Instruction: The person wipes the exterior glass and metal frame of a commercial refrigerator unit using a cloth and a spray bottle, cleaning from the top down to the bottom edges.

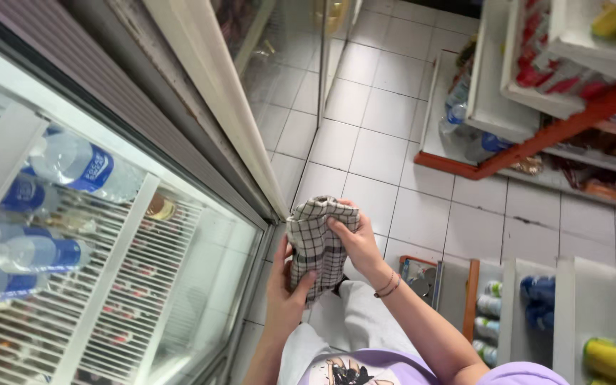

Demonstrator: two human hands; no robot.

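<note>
I grip the bunched checked cloth [315,246] in both my left hand [284,289] and right hand [354,239], the fridge door [108,235] glass not yet touched.

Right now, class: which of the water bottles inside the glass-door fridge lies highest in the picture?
The large blue-labelled bottle on the top wire shelf; the other bottles lie lower, toward the left edge.

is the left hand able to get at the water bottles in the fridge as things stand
Probably not: the left hand grips the checked cloth, and the glass door looks shut over the water bottles.
</note>
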